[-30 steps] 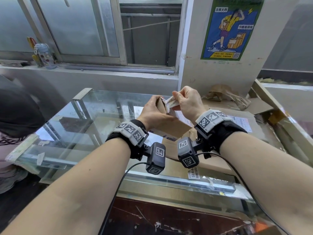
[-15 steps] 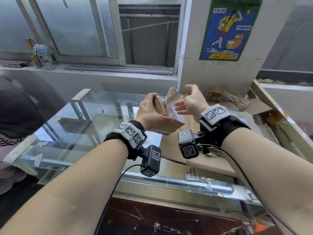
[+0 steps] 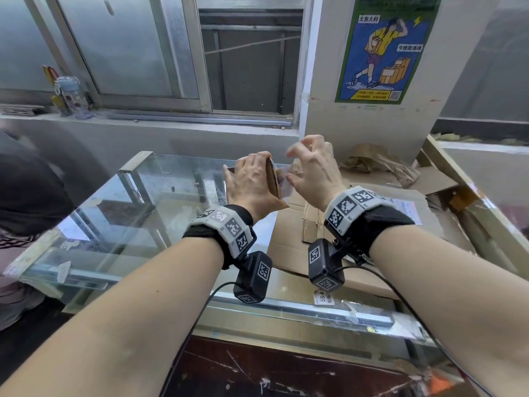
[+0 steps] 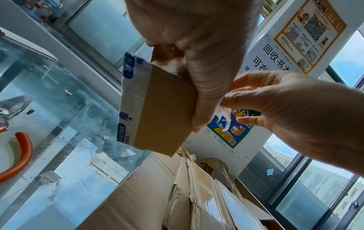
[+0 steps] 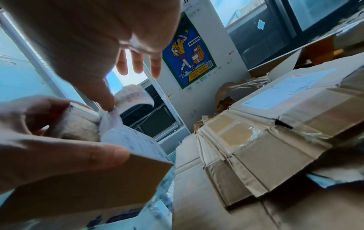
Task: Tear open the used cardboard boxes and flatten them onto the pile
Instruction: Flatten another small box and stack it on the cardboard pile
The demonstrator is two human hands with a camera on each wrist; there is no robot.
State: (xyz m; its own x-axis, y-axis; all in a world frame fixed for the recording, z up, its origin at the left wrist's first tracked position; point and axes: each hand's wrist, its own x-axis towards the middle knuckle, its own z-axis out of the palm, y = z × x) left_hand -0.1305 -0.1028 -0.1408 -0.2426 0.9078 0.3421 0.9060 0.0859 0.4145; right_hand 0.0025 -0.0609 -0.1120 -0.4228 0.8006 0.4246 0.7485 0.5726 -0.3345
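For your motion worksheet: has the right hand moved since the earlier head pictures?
Yes. The right hand has risen toward the poster, away from the small box.

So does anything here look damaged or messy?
Yes. The white label on the small box in the left hand is half torn, one strip curling loose. Crumpled brown paper lies behind the flattened cardboard pile.

The small box (image 4: 163, 109) is matt brown cardboard, one edge bound in glossy clear tape printed blue; a torn white paper label (image 5: 126, 135) clings to its side. The table (image 3: 137, 213) on the left is smooth, smudged glass with pale wood edging. The pile (image 5: 256, 155) on the right is creased, matt cardboard patched with shiny tape. The far window frame (image 3: 197, 53) is dull metal.
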